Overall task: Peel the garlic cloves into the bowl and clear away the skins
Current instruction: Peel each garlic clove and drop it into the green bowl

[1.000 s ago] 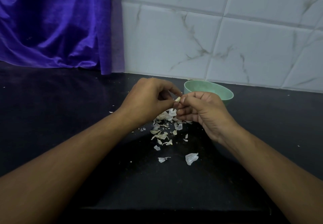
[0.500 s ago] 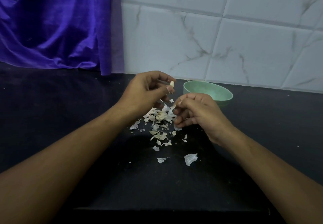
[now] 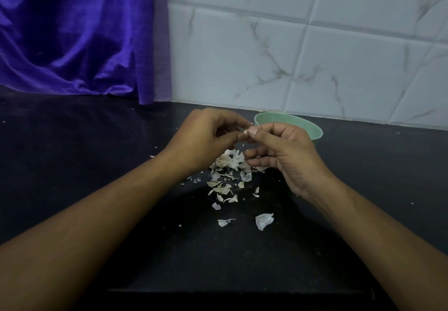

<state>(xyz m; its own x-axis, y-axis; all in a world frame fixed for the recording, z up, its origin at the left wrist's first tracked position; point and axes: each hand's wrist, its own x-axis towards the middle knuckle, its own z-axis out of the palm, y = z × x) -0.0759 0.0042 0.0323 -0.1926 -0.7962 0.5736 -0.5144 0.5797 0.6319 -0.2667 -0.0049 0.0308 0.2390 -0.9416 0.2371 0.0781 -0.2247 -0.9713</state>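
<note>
- Clove point(image 3: 245, 131) pinched between fingertips of left hand point(image 3: 208, 138) and right hand point(image 3: 283, 150), just before bowl point(image 3: 313, 131), above skins point(image 3: 228, 177).
- Risk: slippery clove may drop among skins if pinch loosens.

The table point(image 3: 72, 165) is a dark, near-black slab. A loose heap of pale garlic skins point(image 3: 228, 177) lies at its middle, thinning toward the near side, where one larger flake point(image 3: 263, 221) and a smaller one point(image 3: 224, 222) lie apart. A green bowl point(image 3: 312, 131) stands behind the heap by the wall. Tiny white specks dot the surface.
</note>
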